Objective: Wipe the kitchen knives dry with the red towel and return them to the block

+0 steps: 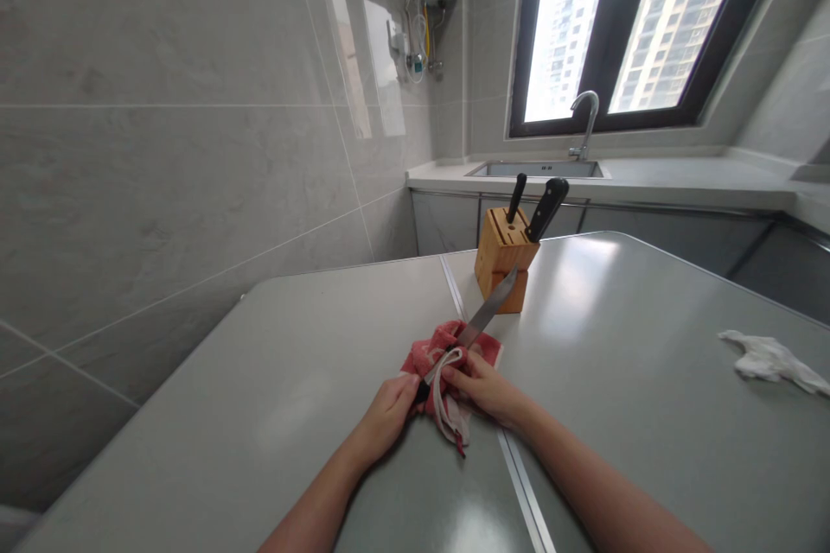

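A kitchen knife (488,313) points away from me, its blade tip in front of the wooden knife block. My left hand (390,408) is closed around its black handle. A red and white cloth (447,380) is folded about the lower part of the blade, and my right hand (483,387) grips this cloth against the blade, thumb on top. Part of the cloth hangs toward me. Just beyond stands the knife block (506,251), with two black-handled knives (546,209) in its slots.
The pale folding table (311,363) has a metal seam across it. A crumpled white cloth (771,359) lies at the right. Behind are a counter (687,173), a sink (541,168) and a faucet (589,123) under a window. A tiled wall (194,147) borders the left.
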`<state>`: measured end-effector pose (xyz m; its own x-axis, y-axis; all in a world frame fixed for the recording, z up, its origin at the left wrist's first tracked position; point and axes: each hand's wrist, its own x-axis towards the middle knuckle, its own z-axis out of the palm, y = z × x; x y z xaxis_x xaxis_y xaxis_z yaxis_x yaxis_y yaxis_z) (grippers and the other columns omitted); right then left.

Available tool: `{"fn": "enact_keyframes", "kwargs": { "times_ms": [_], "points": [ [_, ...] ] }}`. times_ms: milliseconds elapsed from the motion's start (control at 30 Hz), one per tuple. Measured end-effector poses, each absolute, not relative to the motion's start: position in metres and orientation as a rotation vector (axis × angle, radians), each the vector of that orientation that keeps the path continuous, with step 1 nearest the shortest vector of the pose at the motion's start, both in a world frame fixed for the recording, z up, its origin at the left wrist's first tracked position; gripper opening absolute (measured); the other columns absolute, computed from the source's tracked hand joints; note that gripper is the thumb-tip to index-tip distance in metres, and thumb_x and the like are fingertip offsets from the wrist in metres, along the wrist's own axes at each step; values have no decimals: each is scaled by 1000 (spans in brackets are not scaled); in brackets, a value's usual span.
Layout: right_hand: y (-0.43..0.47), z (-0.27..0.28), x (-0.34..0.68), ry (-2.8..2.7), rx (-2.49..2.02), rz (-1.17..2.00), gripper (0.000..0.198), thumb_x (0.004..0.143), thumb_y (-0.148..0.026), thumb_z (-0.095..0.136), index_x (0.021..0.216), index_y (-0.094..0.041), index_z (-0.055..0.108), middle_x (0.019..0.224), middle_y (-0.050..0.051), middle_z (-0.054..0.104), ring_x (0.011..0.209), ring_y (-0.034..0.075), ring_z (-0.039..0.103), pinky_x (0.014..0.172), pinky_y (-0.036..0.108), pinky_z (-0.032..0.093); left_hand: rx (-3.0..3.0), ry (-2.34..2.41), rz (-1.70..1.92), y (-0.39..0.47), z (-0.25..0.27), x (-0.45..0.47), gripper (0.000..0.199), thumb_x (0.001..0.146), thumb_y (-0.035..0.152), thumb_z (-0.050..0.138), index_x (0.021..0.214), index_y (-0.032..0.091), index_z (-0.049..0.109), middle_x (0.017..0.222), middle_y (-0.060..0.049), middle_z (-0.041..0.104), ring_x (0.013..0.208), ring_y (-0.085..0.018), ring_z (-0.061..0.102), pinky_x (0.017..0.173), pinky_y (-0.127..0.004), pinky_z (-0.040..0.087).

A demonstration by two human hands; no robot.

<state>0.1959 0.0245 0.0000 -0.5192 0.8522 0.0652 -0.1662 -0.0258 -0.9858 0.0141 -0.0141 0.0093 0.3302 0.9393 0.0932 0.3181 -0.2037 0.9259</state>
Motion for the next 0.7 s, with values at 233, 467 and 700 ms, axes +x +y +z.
{"fn": "enact_keyframes", "kwargs": {
  "times_ms": [233, 467, 700],
  "points": [
    [22, 7, 196, -1471, -746, 1637, 37, 74, -52, 62, 78, -17, 52, 67, -4, 51, 56, 7, 42, 53, 21, 33, 1793, 1126, 901, -10, 4, 11, 45, 92, 45, 29, 64, 15, 47, 64, 1, 42, 63, -13, 38, 62, -24, 33],
    [22, 8, 195, -1491, -762, 1588, 36, 75, -53, 60, 76, -19, 52, 65, -4, 49, 53, 7, 40, 50, 21, 34, 1845, 1132, 905, -10, 5, 11, 41, 90, 47, 32, 67, 16, 46, 67, 0, 44, 67, -14, 39, 65, -23, 35],
    [21, 8, 194, -1480, -776, 1565, 37, 73, -55, 61, 74, -19, 51, 63, -4, 47, 52, 8, 40, 47, 22, 33, 1864, 1106, 928, -10, 8, 12, 39, 90, 46, 35, 66, 16, 44, 65, 2, 42, 63, -13, 37, 61, -23, 33]
  ]
}}
